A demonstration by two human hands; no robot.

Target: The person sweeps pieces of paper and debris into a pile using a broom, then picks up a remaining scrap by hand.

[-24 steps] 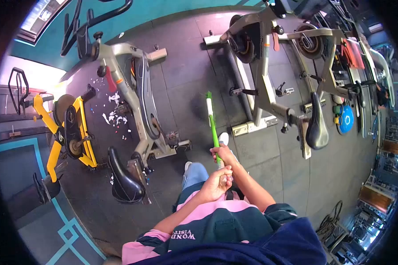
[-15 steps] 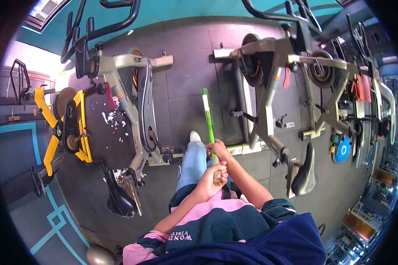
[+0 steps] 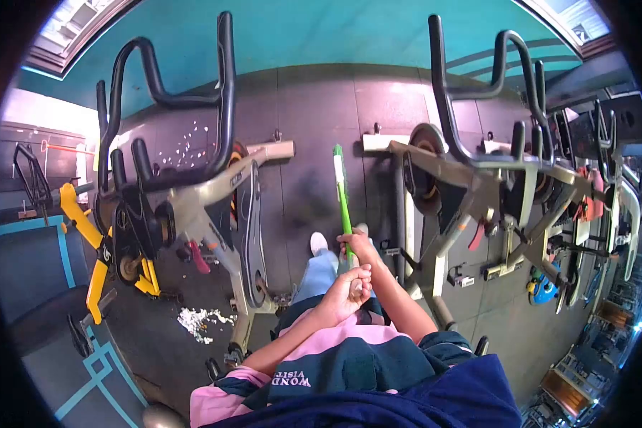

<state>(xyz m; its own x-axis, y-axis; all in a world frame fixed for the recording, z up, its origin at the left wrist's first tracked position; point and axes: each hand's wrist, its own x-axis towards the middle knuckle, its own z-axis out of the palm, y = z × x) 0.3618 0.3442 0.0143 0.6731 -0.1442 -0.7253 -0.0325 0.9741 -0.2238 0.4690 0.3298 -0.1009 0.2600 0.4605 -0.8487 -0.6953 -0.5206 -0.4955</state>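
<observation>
The person's right hand (image 3: 359,247) clasps the green pole (image 3: 344,203), right of the silver exercise bike (image 3: 192,208); the left hand (image 3: 344,294) closes round its near end; spacing both grips and clearing that bike should steady it.

I see one long, slim, straight pole (image 3: 344,205), bright green along most of its length; a white stretch (image 3: 339,171) sits near the far end, with a green tip (image 3: 337,151) beyond it; from my view it slants up and slightly left, over the dark floor (image 3: 299,171); its nearer part passes through the right hand (image 3: 358,246) towards the left hand (image 3: 348,291), where I lose its end.
</observation>
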